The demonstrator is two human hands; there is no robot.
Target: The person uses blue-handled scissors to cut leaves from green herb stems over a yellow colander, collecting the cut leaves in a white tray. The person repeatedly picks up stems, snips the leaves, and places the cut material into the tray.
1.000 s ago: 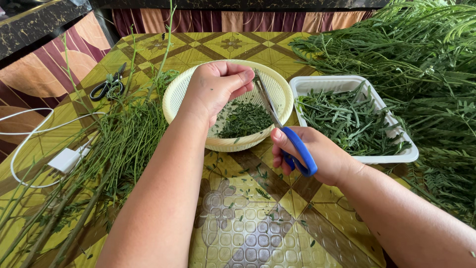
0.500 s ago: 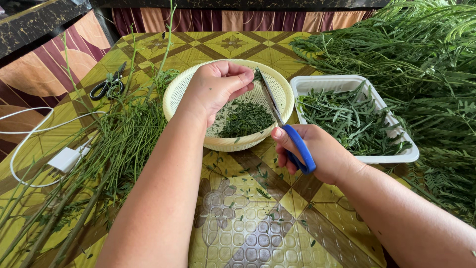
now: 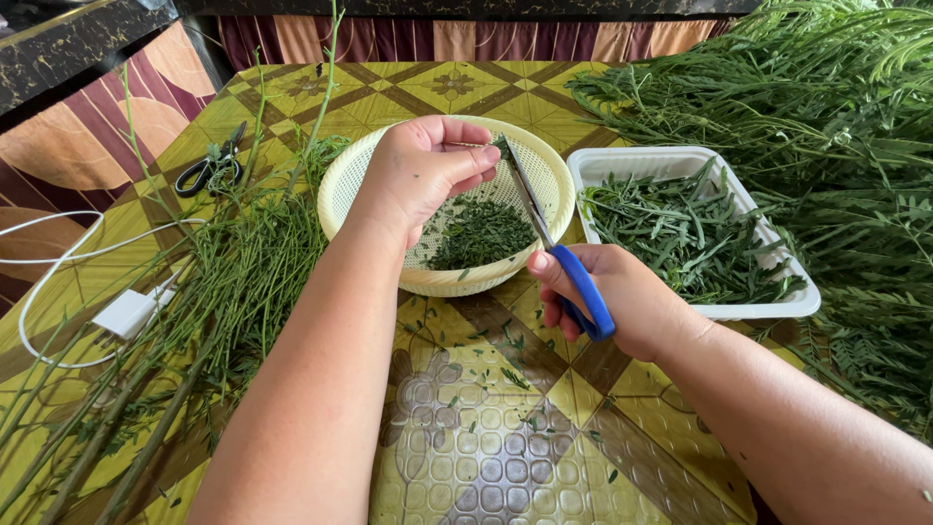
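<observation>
Left hand [image 3: 423, 170] is curled over the basket [image 3: 355, 180], fingers pinched shut on a small sprig [image 3: 498, 148] at the fingertips. Right hand [image 3: 622, 297] is closed around the blue handles of the scissors [image 3: 549, 238]; blades are angled up toward the sprig, tips just beside it. Whether the blades are apart or together cannot be told.

Basket: round, pale yellow, perforated, set at table centre. Chopped leaves [image 3: 481, 233] are piled inside on the bottom.

Tray [image 3: 807, 303]: white, rectangular, just right of the basket, filled with green leaf pieces.

Long stems [image 3: 224, 292] are heaped at left, leafy branches [image 3: 836, 87] at right and behind the tray.

Black scissors [image 3: 209, 167] are laid at far left near the stems. White charger [image 3: 126, 313] with looped cable is seen at the left edge.

Table [image 3: 505, 428] is covered in yellow-green patterned cloth, scattered with leaf bits.
</observation>
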